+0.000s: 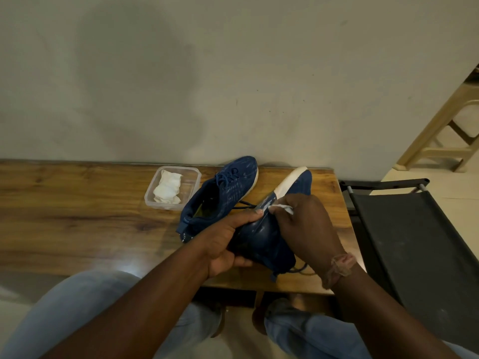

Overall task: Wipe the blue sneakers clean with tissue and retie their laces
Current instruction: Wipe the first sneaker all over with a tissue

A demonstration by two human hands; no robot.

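Left hand (228, 242) grips the heel of a blue mesh sneaker (269, 229) tilted sole-up over the wooden table's (77, 216) right front corner. Right hand (308, 224) pinches white tissue (282, 208) against its sole. Second blue sneaker (220, 195) rests beside, near the back edge.

— Where's your left hand (228, 239)?
— Curled round the sneaker (267, 239), thumb on top.
— Your right hand (308, 226)?
— Just right of it, fingers pinching a tissue (282, 208) against the sole, band on your wrist.
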